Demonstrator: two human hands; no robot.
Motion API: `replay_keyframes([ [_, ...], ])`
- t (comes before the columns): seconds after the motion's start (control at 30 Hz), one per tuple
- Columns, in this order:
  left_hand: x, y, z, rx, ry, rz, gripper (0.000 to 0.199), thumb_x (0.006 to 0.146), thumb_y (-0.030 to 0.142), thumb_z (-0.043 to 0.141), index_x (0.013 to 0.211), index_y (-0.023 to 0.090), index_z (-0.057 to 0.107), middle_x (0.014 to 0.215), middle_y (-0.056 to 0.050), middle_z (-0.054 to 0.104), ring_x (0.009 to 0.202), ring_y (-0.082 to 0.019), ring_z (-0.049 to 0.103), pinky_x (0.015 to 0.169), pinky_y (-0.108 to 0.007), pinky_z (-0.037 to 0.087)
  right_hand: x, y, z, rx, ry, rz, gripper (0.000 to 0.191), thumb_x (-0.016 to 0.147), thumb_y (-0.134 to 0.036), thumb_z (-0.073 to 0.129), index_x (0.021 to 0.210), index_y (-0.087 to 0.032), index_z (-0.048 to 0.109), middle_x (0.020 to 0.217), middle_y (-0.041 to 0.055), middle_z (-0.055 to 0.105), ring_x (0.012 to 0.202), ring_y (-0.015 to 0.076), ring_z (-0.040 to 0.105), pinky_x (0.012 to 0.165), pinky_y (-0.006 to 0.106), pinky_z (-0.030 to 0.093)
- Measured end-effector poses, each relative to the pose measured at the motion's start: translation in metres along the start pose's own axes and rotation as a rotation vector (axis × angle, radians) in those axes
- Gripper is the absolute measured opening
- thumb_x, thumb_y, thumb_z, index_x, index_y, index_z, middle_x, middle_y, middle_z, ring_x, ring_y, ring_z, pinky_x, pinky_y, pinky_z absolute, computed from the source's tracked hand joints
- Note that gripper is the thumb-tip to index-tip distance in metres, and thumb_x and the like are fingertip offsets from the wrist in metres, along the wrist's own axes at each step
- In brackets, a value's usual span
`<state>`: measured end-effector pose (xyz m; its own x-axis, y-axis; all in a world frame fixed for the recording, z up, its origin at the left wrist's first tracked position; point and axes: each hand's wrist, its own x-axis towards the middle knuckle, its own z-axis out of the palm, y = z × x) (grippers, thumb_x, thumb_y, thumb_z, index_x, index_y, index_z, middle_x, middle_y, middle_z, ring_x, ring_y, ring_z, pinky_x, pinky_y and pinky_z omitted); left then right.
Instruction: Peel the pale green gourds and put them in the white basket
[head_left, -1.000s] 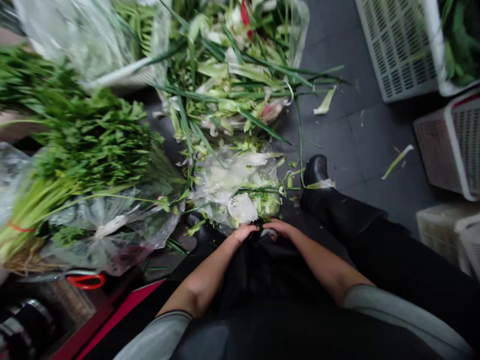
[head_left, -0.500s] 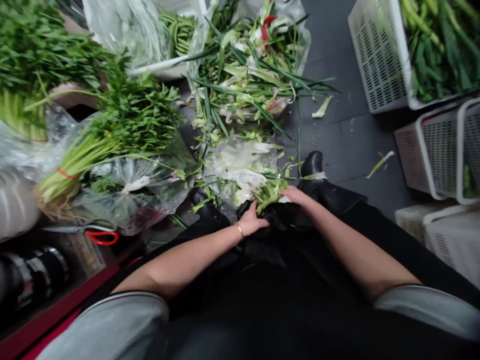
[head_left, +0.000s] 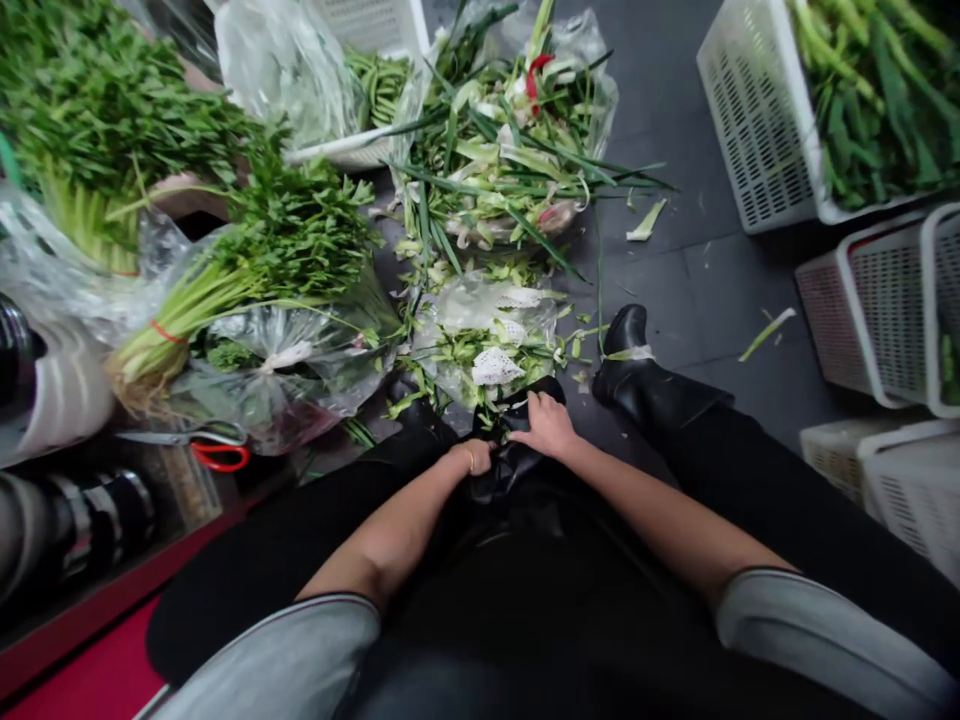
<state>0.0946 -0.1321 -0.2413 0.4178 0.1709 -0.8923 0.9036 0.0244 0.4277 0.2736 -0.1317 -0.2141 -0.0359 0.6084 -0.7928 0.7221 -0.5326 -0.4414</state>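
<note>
A black apron (head_left: 499,470) covers my lap, its front edge raised between my knees. My left hand (head_left: 474,458), with a gold bracelet at the wrist, is closed on the apron's left edge. My right hand (head_left: 546,425) lies on the apron near its front edge, thumb apart from the fingers. A few green trimmings (head_left: 489,418) are by the apron's edge near my left hand. Just beyond, a clear plastic bag (head_left: 484,300) lies on the floor, strewn with leaf scraps and pieces of white netting (head_left: 496,367).
A heap of vegetable trimmings (head_left: 495,160) fills a plastic bag ahead. Left are bundled celery-like greens (head_left: 202,290), red-handled scissors (head_left: 219,455) and a basket with green beans (head_left: 379,85). White crates (head_left: 757,110) stand right, one holding leafy greens (head_left: 862,110). My boots (head_left: 626,345) flank the scraps.
The clump of leaf trimmings between my hands has left the apron, and more scraps lie on the bag. My left hand has closed on the apron; my right has moved inward and nearer.
</note>
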Motion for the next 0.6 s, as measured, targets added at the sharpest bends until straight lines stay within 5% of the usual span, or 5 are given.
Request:
replay_keyframes([
  [0.17,-0.024,-0.020,-0.066,0.038,0.062,-0.040,0.067,0.068,0.003,0.050,0.134,0.002,0.046,0.128,-0.020,0.057,0.120,-0.029,0.053,0.100,-0.031,0.041,-0.010,0.033,0.015,0.044,-0.193,0.307,0.036,0.063,-0.024,0.075,0.093,-0.007,0.066,0.072,0.0141,0.066,0.063,0.0256,0.064,0.055,0.036,0.051],
  [0.27,-0.055,-0.048,-0.119,0.087,0.237,-0.092,0.064,0.073,0.004,0.044,0.137,0.008,0.043,0.136,-0.016,0.051,0.126,-0.024,0.049,0.104,-0.028,0.036,-0.005,0.039,-0.020,0.157,-0.261,0.313,0.020,0.070,-0.029,0.069,0.083,-0.014,0.068,0.052,0.0013,0.057,0.037,0.0100,0.045,0.038,0.023,0.037],
  [0.4,-0.091,-0.089,-0.170,0.179,0.530,-0.535,0.053,0.078,0.013,0.046,0.130,0.003,0.045,0.123,-0.025,0.058,0.115,-0.031,0.057,0.093,-0.037,0.045,-0.023,0.054,-0.072,0.206,-0.183,0.303,0.035,0.083,-0.043,0.055,0.098,-0.013,0.066,0.054,0.0002,0.055,0.037,0.0068,0.040,0.038,0.020,0.032],
  [0.5,-0.109,-0.083,-0.170,0.285,0.630,-0.754,0.072,0.080,0.033,0.054,0.137,-0.005,0.030,0.124,-0.034,0.052,0.115,-0.038,0.055,0.089,-0.045,0.047,-0.051,0.055,-0.051,0.142,-0.208,0.330,0.051,0.079,-0.056,0.057,0.096,-0.009,0.066,0.062,0.0067,0.061,0.048,0.0132,0.054,0.045,0.025,0.041],
  [0.6,-0.129,-0.034,-0.135,0.504,0.690,-0.564,0.094,0.079,0.058,0.052,0.140,-0.007,0.024,0.125,-0.035,0.050,0.117,-0.040,0.053,0.092,-0.046,0.044,-0.074,0.043,0.004,0.059,-0.300,0.324,0.051,0.066,-0.055,0.070,0.090,-0.010,0.069,0.074,0.0100,0.067,0.064,0.0197,0.063,0.057,0.029,0.048],
])
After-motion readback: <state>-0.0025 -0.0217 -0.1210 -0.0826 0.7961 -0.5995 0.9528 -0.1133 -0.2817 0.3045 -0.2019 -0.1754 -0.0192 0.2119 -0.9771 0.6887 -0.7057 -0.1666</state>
